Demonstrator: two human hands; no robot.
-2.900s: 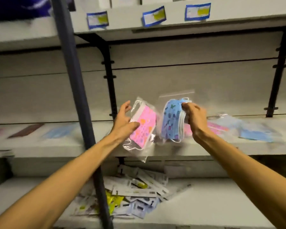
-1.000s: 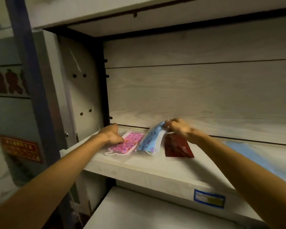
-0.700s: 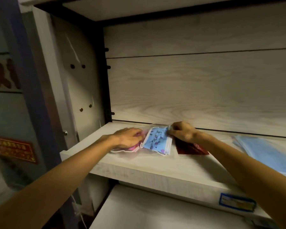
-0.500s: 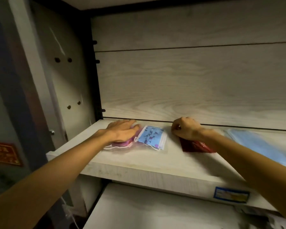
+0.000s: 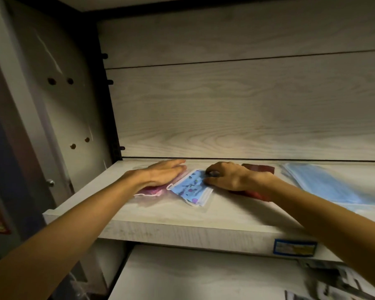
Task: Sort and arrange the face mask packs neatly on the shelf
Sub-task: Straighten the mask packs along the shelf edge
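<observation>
A pink mask pack (image 5: pixel 150 190) lies flat at the left end of the pale wooden shelf (image 5: pixel 182 226). My left hand (image 5: pixel 160 173) presses down on it with straight fingers. Right beside it lies a blue patterned mask pack (image 5: pixel 190 188). My right hand (image 5: pixel 229 176) rests at that pack's right edge with its fingers curled, touching it. A dark red pack (image 5: pixel 258 169) lies under and behind my right hand, mostly hidden by the wrist.
A stack of plain light-blue mask packs (image 5: pixel 320 182) lies further right on the shelf. A grey side panel (image 5: pixel 69 109) closes the shelf on the left. A blue price label (image 5: pixel 294 247) sits on the shelf's front edge. A lower shelf (image 5: pixel 193 276) shows below.
Both packs went from held upright to lying flat on the shelf. In the last half second my right hand moved from the red pack to the blue pack's edge.
</observation>
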